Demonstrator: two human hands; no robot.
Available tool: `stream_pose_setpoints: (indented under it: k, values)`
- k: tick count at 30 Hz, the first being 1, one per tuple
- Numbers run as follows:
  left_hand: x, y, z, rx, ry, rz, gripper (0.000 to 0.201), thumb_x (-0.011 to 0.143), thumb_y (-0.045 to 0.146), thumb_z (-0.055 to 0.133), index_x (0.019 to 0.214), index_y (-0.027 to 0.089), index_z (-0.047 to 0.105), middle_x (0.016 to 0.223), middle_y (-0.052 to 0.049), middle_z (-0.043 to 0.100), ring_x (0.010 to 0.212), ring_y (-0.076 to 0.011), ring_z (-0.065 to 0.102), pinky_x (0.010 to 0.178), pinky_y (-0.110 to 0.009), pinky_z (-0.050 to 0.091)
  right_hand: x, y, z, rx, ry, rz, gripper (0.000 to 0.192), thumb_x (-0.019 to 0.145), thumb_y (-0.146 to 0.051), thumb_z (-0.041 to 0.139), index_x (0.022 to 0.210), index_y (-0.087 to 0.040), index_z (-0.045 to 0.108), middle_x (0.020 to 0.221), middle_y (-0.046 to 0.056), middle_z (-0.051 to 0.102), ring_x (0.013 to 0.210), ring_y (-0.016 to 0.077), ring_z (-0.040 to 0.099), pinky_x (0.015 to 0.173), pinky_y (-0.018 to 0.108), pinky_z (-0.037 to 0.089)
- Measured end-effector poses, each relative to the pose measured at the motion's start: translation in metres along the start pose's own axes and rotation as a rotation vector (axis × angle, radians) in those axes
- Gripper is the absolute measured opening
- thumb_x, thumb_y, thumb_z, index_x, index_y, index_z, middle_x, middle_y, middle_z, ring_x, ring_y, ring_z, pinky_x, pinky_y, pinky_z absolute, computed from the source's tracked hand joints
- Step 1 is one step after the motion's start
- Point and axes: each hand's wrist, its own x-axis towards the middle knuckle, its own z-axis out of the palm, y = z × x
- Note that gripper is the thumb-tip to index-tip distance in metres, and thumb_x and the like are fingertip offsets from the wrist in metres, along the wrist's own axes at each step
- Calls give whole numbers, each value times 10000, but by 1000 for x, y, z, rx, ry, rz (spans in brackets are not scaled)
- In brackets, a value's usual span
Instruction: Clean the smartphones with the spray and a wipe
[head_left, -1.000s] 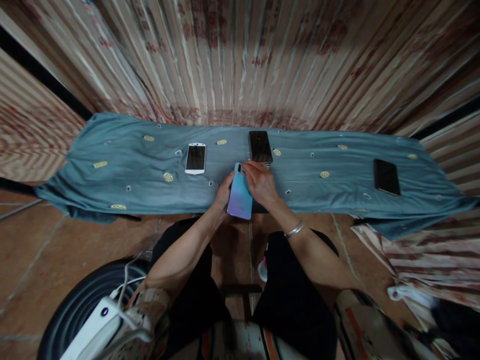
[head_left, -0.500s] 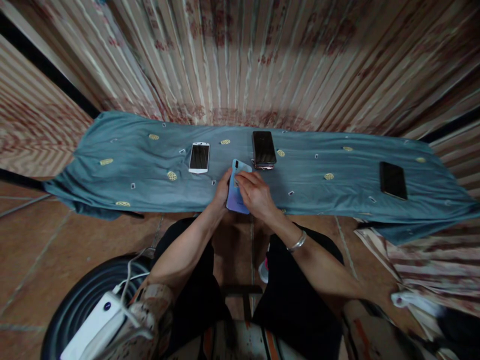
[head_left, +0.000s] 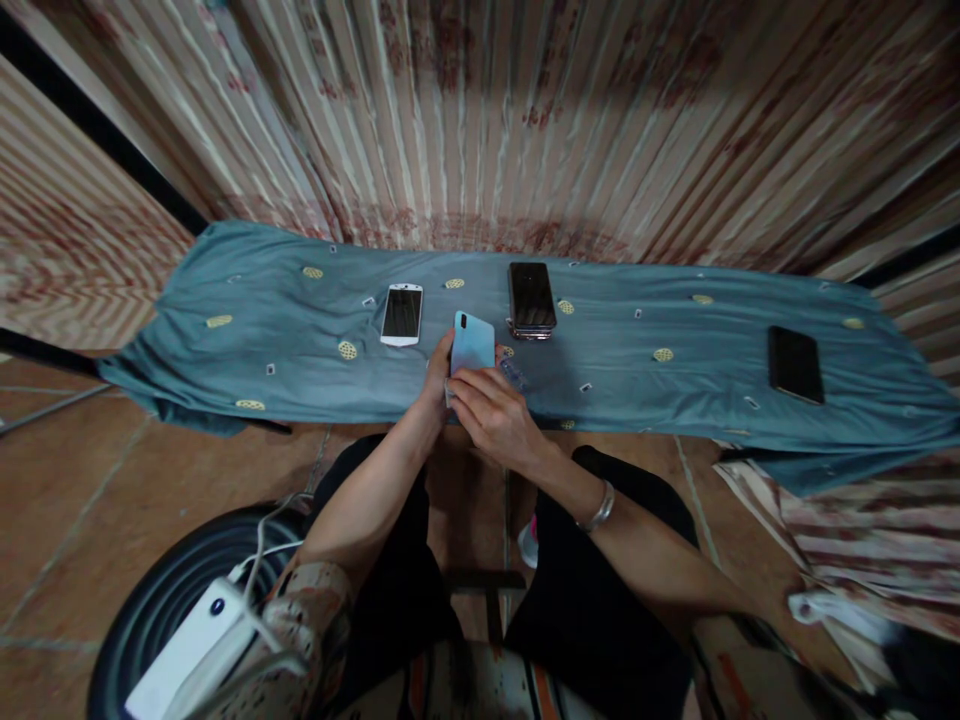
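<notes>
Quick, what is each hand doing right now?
Left hand: closed on the left edge of the light blue phone.
Right hand: closed on the same phone's lower end.

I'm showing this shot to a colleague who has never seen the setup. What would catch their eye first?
First, the pale blue phone, held back-up in both hands at the near middle of the teal cloth: the left hand grips its left edge, the right hand covers its lower end. Next, three more phones on the cloth: a white phone to the left, a black phone just beyond, and a dark phone far right.
</notes>
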Motion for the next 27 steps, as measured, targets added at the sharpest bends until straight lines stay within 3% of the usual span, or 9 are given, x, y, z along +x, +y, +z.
stream_pose_setpoints:
  k: [7,15,27]
  values:
    - [3,7,8,-69,-44,-104,452,956,536,529,1133,190,760,805,-117,775,983,-331,756,857,-446,620,-3,-4,-6,-50,-34,-76,329,1065,-188,478,1253,-180,747,1218,137,751,1150,269,678,1073,470,591]
    - [-6,19,13,-109,-100,-75,634,1025,519,304,1179,74,729,887,-185,792,1025,-322,755,934,-433,599,-6,6,-9,-173,8,-111,312,1058,-161,476,1202,-147,752,1193,150,755,1102,269,684,1036,446,611]
    - [3,26,1,-123,-92,-6,602,941,591,521,1207,90,725,891,-155,798,876,-279,773,821,-366,612,-16,30,-10,-142,19,-49,272,1039,-180,542,1220,-186,745,1194,143,764,1096,270,698,1024,469,614]
